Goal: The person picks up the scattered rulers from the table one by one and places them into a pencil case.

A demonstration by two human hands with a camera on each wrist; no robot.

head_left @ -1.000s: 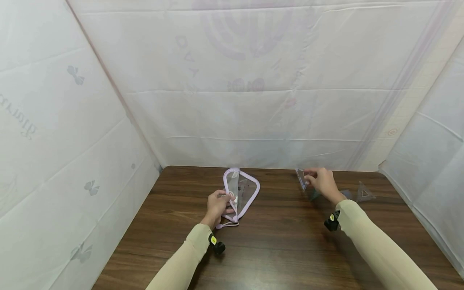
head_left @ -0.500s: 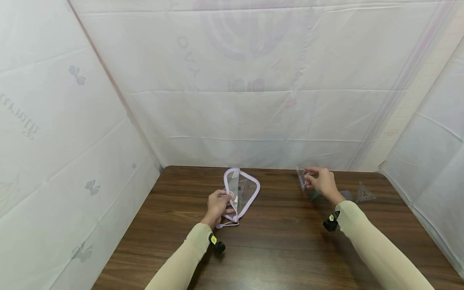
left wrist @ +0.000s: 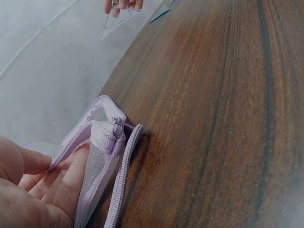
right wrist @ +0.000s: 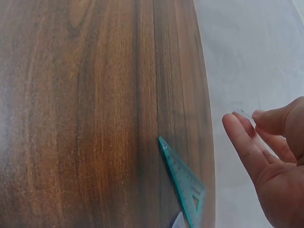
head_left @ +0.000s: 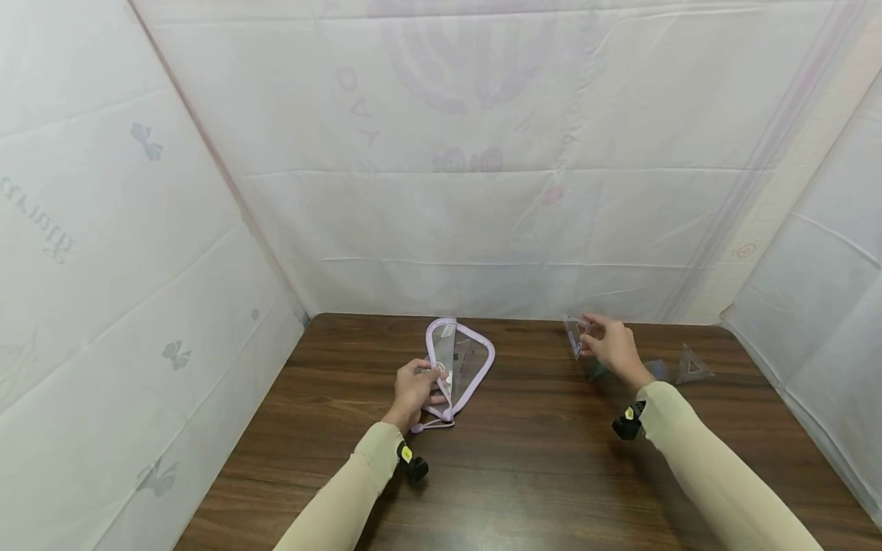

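Note:
A clear mesh pouch with a lilac zipper border (head_left: 475, 379) lies near the table's back edge, its zipper partly undone. My left hand (head_left: 415, 389) pinches one edge of its opening between thumb and fingers, seen close up in the left wrist view beside the zipper pull (left wrist: 117, 127). At the right, my right hand (head_left: 613, 348) pinches a clear set square (head_left: 574, 337) above the table's back edge. Below that hand, a green set square (right wrist: 185, 183) lies on the table, partly covered in the head view.
Right of the right hand lie a bluish set square (head_left: 658, 370) and a clear triangular set square (head_left: 692, 366). Pale printed sheets (head_left: 441, 214) hang behind and along both sides of the brown wooden table (head_left: 524, 474).
My right hand has lifted very slightly with the clear set square, which has tilted a little. The left hand and the pouch stay where they were.

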